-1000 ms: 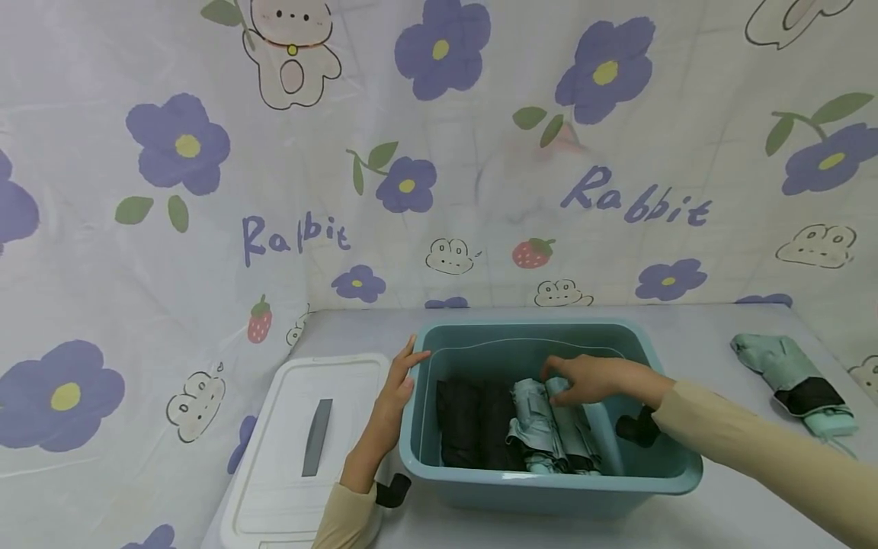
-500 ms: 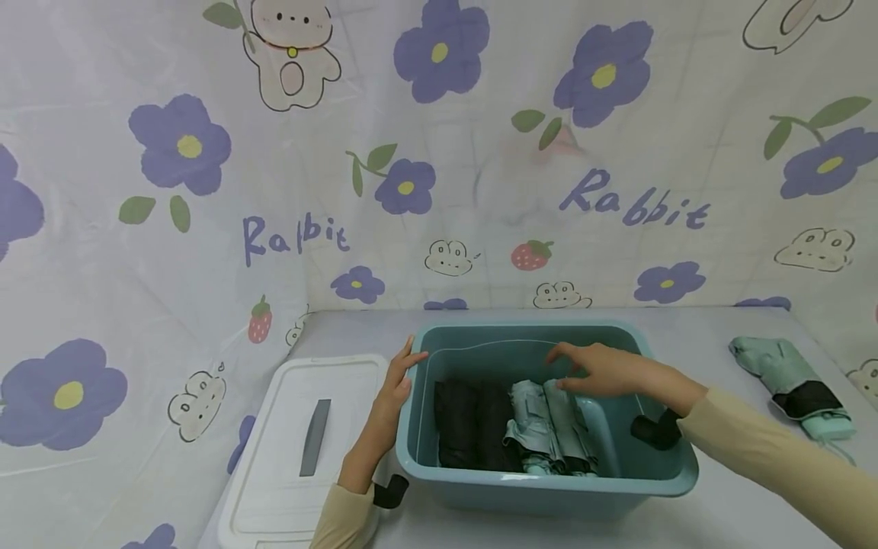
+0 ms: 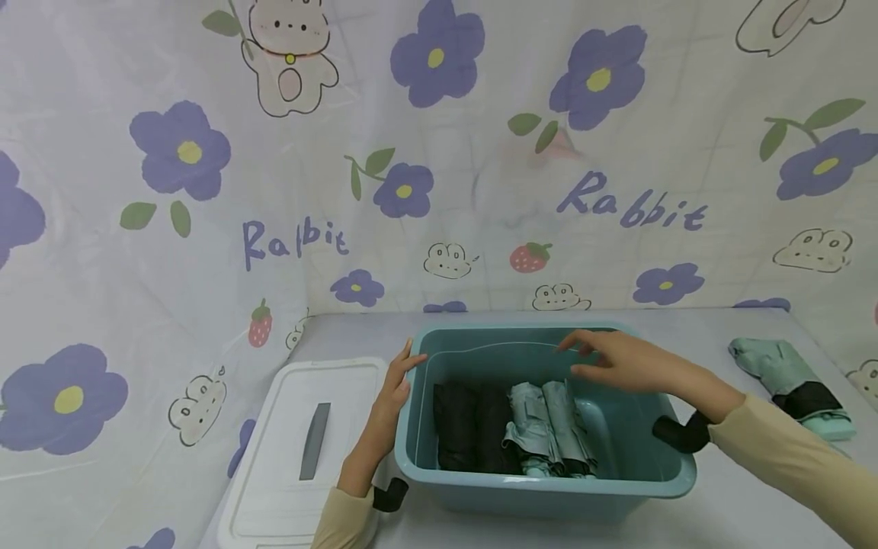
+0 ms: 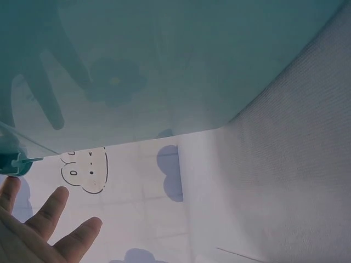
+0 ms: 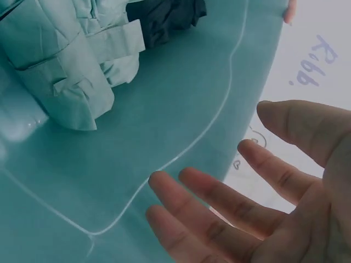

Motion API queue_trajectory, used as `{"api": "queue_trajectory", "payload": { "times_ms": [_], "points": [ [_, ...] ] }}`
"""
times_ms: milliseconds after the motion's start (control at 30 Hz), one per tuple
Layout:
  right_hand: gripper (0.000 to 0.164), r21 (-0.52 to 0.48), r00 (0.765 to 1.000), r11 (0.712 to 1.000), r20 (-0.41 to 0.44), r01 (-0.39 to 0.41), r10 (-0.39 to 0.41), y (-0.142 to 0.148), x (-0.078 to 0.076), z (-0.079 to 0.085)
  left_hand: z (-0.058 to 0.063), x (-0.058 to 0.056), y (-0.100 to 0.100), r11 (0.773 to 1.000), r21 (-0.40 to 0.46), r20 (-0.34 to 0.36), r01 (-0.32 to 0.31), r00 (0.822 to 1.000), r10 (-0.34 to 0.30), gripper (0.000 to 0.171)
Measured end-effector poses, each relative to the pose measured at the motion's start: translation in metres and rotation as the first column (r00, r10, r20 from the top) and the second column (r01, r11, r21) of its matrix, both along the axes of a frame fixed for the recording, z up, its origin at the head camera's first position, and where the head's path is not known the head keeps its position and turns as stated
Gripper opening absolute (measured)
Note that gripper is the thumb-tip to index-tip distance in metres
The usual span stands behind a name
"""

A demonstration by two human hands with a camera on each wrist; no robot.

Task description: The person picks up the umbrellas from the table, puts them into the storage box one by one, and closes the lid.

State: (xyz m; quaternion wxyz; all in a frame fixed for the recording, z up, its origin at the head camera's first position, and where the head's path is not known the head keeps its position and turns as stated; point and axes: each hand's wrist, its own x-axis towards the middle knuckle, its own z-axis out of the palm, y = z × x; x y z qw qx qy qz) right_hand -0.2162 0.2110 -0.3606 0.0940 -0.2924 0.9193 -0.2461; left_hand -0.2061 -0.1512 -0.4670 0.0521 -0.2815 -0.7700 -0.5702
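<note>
Right hand (image 3: 631,364) has drawn away from the green bundles (image 3: 531,415), empty, fingers apart; left hand (image 3: 392,393), straight-fingered, touches the bin's (image 3: 542,479) left rim. Unpropped bundles could topple toward its right.

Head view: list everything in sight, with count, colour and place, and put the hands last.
Bin: one, blue-green, mid-table
Black bundles: two, black, in the bin's left half
Green bundles: two, pale green, in the bin, right of the black ones
Loose bundle: one, pale green with a black band, at the table's right
Lid: one, white, left of the bin
Handle: one, grey, on the lid
Table: one, pale, under all these
Cloth: white with purple flowers, strawberries and rabbits, behind the table
Sleeves: two, beige, on both arms
Left hand: one, bare, at the bin's left rim
Right hand: one, bare, above the bin's right half, holding nothing
</note>
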Motion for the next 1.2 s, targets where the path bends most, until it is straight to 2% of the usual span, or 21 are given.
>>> {"api": "queue_trajectory", "payload": {
  "times_ms": [100,200,467,600,733,833,1000,1200],
  "points": [
    [0.037,-0.031,1.000,1.000,-0.007,0.000,0.000,0.004,0.002,0.004,-0.014,-0.008,-0.003,1.000,0.009,-0.011,0.001,1.000,0.000,0.044],
    [0.037,-0.060,0.999,0.998,-0.051,0.012,-0.015,0.007,0.005,0.008,-0.024,-0.013,-0.005,1.000,0.014,-0.009,-0.001,1.000,0.001,0.043],
    [0.038,-0.101,0.971,0.991,-0.214,0.083,-0.103,0.015,0.011,0.013,0.003,0.003,0.001,1.000,0.017,0.012,0.009,1.000,-0.010,0.043],
    [0.036,-0.111,0.950,0.987,-0.276,0.116,-0.142,0.022,0.012,0.012,0.008,0.005,0.002,1.000,0.004,0.013,0.001,1.000,-0.001,0.044],
    [0.036,-0.116,0.928,0.982,-0.326,0.148,-0.179,0.030,0.013,0.009,0.007,0.003,0.002,1.000,-0.009,0.010,-0.004,1.000,0.004,0.044],
    [0.035,-0.116,0.908,0.978,-0.365,0.176,-0.206,0.036,0.013,0.005,0.003,0.000,0.000,1.000,-0.009,0.014,-0.002,1.000,0.002,0.044],
    [0.033,-0.126,0.872,0.973,-0.433,0.191,-0.228,0.043,0.012,-0.005,-0.013,-0.009,-0.003,1.000,0.001,0.009,-0.007,1.000,0.007,0.043],
    [0.037,-0.123,0.850,0.963,-0.454,0.239,-0.269,0.055,0.010,-0.014,-0.024,-0.015,-0.005,1.000,0.004,-0.017,-0.012,1.000,0.013,0.044]
  ]
}}
